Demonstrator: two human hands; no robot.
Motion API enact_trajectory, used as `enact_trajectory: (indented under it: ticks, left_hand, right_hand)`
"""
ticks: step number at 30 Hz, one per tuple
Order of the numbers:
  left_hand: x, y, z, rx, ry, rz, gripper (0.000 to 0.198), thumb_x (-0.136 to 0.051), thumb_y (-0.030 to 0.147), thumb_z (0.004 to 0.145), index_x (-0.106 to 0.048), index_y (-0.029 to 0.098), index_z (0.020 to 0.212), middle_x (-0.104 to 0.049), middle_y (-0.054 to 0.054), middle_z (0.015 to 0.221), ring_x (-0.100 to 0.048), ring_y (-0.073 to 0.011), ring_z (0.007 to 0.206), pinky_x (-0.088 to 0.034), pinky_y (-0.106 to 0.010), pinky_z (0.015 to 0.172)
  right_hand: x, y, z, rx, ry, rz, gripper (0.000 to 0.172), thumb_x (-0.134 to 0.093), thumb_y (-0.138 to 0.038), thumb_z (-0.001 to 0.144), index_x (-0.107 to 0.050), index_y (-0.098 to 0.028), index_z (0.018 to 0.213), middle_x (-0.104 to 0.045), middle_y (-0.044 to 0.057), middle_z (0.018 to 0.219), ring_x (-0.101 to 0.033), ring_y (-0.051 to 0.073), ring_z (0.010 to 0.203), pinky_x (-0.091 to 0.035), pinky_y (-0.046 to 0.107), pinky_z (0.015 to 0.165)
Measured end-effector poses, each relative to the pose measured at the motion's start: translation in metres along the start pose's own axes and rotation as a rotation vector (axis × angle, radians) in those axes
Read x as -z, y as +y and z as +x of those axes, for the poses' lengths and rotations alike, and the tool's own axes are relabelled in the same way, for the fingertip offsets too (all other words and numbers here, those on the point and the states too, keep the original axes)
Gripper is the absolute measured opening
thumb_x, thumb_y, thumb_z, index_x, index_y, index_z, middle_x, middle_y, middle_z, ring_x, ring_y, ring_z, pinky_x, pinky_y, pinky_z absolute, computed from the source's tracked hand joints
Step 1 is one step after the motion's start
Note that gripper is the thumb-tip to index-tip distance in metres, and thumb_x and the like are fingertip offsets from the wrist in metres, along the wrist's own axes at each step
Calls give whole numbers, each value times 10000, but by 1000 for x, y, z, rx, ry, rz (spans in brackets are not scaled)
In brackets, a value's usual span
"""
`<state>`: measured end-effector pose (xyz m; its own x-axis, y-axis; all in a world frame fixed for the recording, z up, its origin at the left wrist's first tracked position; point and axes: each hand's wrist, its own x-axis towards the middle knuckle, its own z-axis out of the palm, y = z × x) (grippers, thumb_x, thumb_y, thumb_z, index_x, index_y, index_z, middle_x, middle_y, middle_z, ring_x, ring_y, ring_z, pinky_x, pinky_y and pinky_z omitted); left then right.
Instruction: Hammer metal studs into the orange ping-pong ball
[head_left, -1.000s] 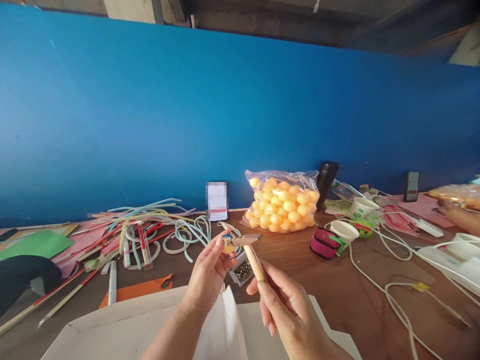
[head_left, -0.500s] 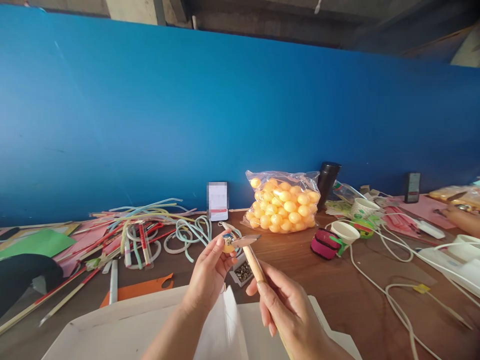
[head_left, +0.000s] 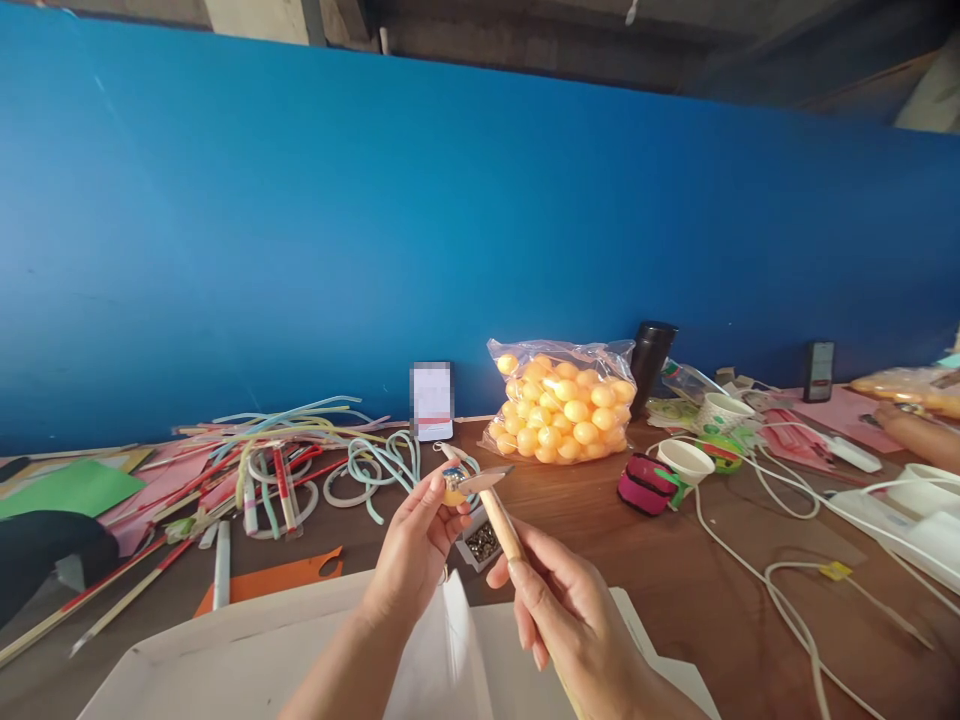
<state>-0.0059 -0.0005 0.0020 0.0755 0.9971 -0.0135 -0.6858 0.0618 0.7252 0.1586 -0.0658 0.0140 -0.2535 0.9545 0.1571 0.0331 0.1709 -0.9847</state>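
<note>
My left hand (head_left: pixel 414 545) pinches a small orange ball (head_left: pixel 453 484) with a shiny blue-silver spot on top, held up above the table. My right hand (head_left: pixel 570 610) grips the wooden handle of a small hammer (head_left: pixel 496 516); its metal head (head_left: pixel 486 477) rests against the ball's right side. Just below the ball lies a small box of metal pins (head_left: pixel 481 541). A white sheet of card (head_left: pixel 247 650) lies under both forearms.
A clear bag of orange balls (head_left: pixel 562 412) stands at the back, with a black tumbler (head_left: pixel 651 360) beside it. Coloured tubes and sticks (head_left: pixel 292 462) pile up on the left. Paper cups (head_left: pixel 685 462), a pink pouch (head_left: pixel 645 482), white cables (head_left: pixel 787 580) and another person's arm (head_left: pixel 919 430) lie right.
Both hands stay almost still with the hammer head at the ball. The view shifts slightly. The other person's arm at the far right has moved a little.
</note>
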Motion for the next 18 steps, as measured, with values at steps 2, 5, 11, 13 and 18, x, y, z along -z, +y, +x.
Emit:
enact_trajectory:
  ticks: [2, 5, 11, 13, 18]
  left_hand:
    - [1, 0, 1, 1, 4, 3, 410, -643, 298, 827, -611, 127, 1198, -659, -73, 862, -593, -106, 696, -531, -221, 639]
    - [2, 0, 1, -3, 9, -1, 415, -648, 308, 820, -616, 133, 1196, -654, -64, 838, -594, -112, 701, -530, -221, 634]
    - [1, 1, 0, 11, 20, -14, 400, -661, 316, 808, -631, 129, 1161, -655, -65, 838, -596, -113, 683, -534, -225, 626]
    - [1, 0, 1, 19, 28, -16, 402, -659, 323, 808, -631, 130, 1160, -651, -61, 823, -595, -115, 676, -535, -229, 619]
    - [2, -1, 1, 29, -24, 7, 392, -629, 318, 836, -624, 117, 1172, -654, -74, 848, -588, -113, 688, -529, -231, 636]
  right_hand:
    - [0, 0, 0, 4, -7, -2, 417, -432, -434, 977, -487, -218, 1329, -636, 72, 944, -472, 62, 458, -370, 200, 386]
    - [0, 0, 0, 19, 13, 5, 417, -437, -438, 973, -498, -211, 1318, -637, 72, 937, -472, 64, 456, -378, 205, 388]
    - [-1, -2, -1, 5, 49, 36, 425, -470, -445, 953, -521, -210, 1305, -647, 74, 920, -464, 67, 436, -360, 209, 376]
    - [-2, -3, -2, 13, 84, 55, 431, -474, -459, 946, -527, -210, 1293, -649, 72, 901, -460, 67, 429, -357, 209, 375]
    - [-5, -4, -1, -15, 74, -7, 418, -488, -478, 931, -573, -210, 1240, -654, 68, 881, -444, 52, 405, -321, 189, 352]
